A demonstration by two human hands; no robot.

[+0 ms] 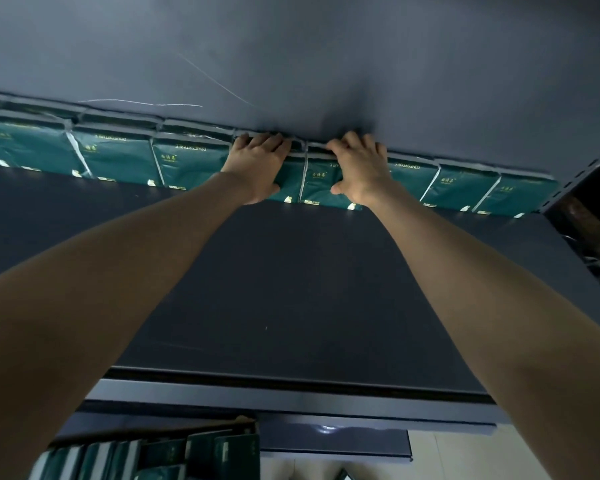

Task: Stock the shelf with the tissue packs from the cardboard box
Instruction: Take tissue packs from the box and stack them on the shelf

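Left hand (257, 164): gripping a dark green plastic-wrapped tissue pack (289, 187), fingers curling over its top.
Right hand (361, 168): seemingly gripping the neighbouring green pack (321, 181).

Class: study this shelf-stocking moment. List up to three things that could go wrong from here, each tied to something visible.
1. The left hand and right hand grip dark green plastic-wrapped tissue packs at full arm's reach; one might tip forward on release.
2. The row looks tightly packed, so pushing could crumple wrapping.
3. The brown cardboard box lies below; it might trip the person.
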